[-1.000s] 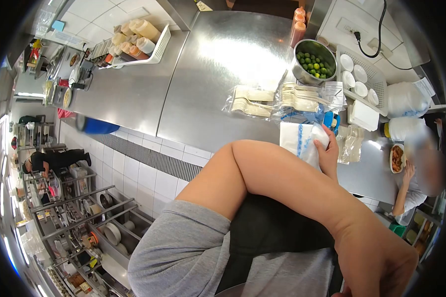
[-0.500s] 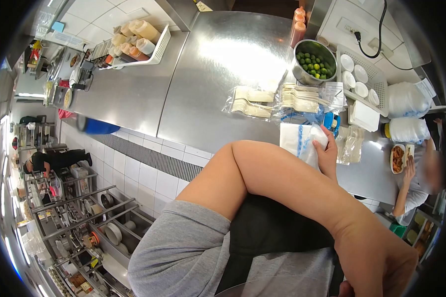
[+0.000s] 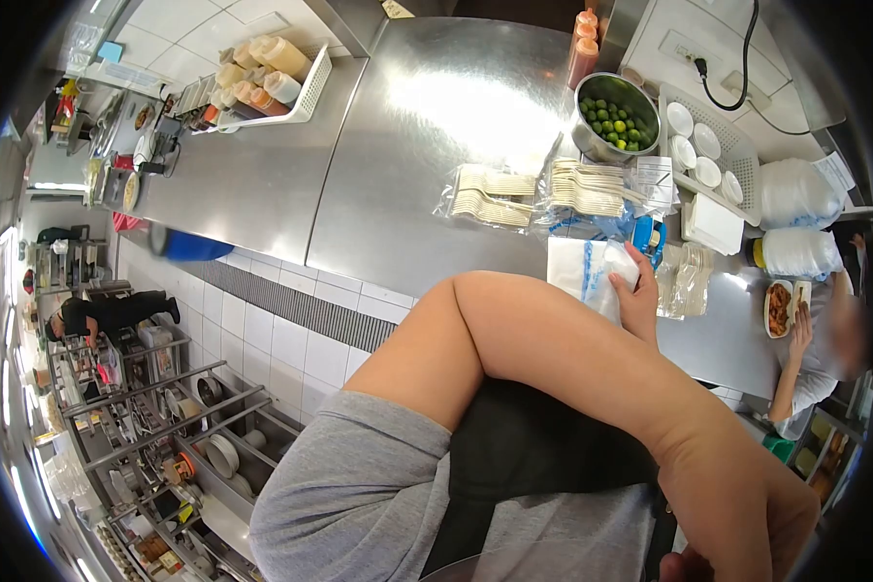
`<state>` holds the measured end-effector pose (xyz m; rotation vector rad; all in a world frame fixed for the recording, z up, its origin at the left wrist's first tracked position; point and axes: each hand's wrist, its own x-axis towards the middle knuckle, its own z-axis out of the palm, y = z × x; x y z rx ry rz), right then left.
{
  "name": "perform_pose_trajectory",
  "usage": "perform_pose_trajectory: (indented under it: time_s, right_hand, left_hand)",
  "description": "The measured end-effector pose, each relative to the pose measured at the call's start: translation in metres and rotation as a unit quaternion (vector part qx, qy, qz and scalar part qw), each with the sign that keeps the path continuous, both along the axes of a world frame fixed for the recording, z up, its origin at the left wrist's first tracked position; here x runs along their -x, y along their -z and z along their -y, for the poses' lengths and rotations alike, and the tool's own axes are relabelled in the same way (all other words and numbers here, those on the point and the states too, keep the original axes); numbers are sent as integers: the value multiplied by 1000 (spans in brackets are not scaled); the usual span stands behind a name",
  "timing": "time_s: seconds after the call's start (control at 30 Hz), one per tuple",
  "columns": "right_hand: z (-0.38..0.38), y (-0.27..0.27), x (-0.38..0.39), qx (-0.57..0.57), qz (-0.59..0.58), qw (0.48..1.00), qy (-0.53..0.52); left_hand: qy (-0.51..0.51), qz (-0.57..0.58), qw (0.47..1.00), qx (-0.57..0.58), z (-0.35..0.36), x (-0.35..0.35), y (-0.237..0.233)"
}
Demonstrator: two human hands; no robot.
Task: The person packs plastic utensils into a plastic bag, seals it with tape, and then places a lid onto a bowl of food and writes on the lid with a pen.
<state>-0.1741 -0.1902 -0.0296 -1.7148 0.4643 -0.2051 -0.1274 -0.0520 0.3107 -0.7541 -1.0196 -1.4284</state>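
My right hand [image 3: 637,299] is closed round a white plastic packet [image 3: 592,272] with blue print, its thumb lying on the near side. The packet is held just above the near edge of the steel counter [image 3: 388,194]. Across the front of my body, my bent left arm reaches to the lower right, where my left hand [image 3: 737,529] is turned inward near my black apron. Its fingers are mostly hidden or cut off by the frame edge. Beyond the packet lie bagged wooden forks [image 3: 587,189], more bagged cutlery [image 3: 495,199] and a blue tape dispenser [image 3: 648,238].
A steel pot of green limes [image 3: 616,118] stands behind the cutlery, beside a basket of white cups [image 3: 705,145]. Squeeze bottles fill a white basket [image 3: 306,97] at the back left. A co-worker's hand [image 3: 799,330] is by a food tray [image 3: 777,308] at the right.
My left hand has shifted very slightly at the lower right edge. My right hand stays on the packet in almost the same place.
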Motion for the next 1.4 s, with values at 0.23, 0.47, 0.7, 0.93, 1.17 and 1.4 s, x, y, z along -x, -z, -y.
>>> perform_pose_trajectory:
  time_s: [0.23,0.47,0.7,0.93,1.17,1.4]
  right_hand:
    - [-2,0,0,2,-5,1000,0]
    - [-3,-2,1,11,-1,1000,-6]
    - [-3,1,1,17,0,1000,-10]
    - [-3,1,2,21,-5,1000,-10]
    - [-3,4,2,19,-15,1000,-9]
    - [-3,6,1,17,-9,1000,-10]
  left_hand:
    - [4,3,1000,26,4,12,3]
    - [29,77,996,20,0,-12,-7]
    - [-18,26,999,-10,-5,3,0]
    - [3,4,998,60,10,0,3]
    - [19,-4,999,36,10,9,5]
    - [28,9,999,37,5,8,0]
